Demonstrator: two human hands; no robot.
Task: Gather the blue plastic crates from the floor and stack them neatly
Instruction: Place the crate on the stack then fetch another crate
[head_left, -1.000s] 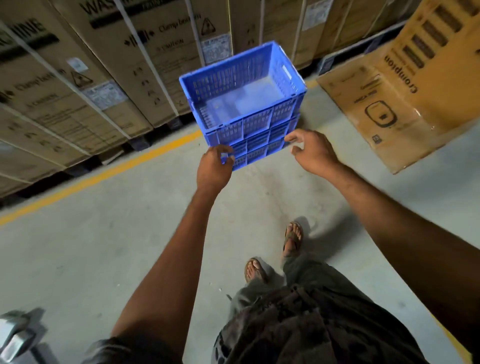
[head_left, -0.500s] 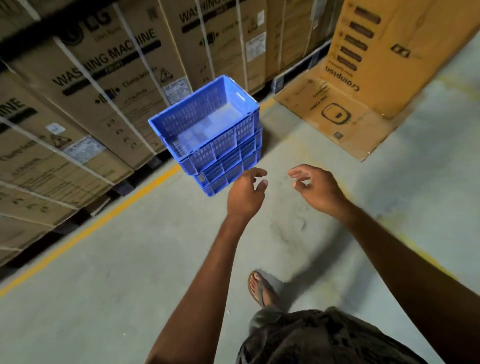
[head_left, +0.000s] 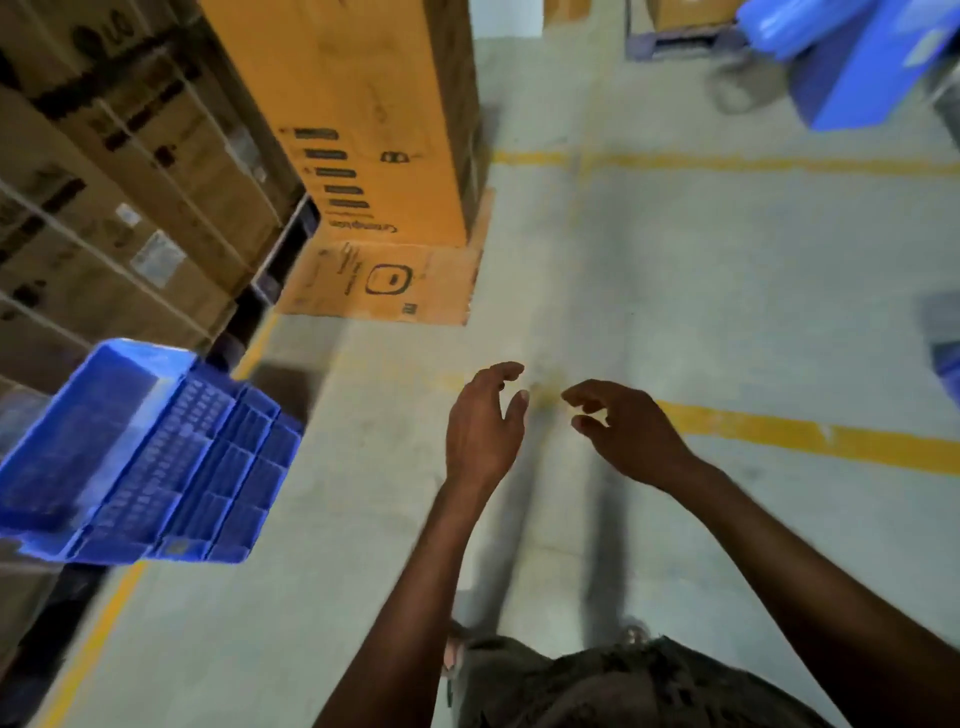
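— The hands, what are they doing?
— Left hand (head_left: 483, 426) and right hand (head_left: 626, 431) both hang empty over the floor (head_left: 675, 291), fingers loosely spread and curled, close together but not touching.

— And the blue crates?
— One stack of blue crates (head_left: 140, 462) sits at the left, well apart from the hands, beside the strapped cartons (head_left: 119, 197). It looks like two nested, though blur makes the count unsure.

— Anything else blue?
— A blue shape (head_left: 862, 62) top right, cut off by the edge; another at the right border, too blurred to name.

— Other things?
— One tall orange box (head_left: 374, 119) standing on one flattened sheet of cardboard (head_left: 384, 283).
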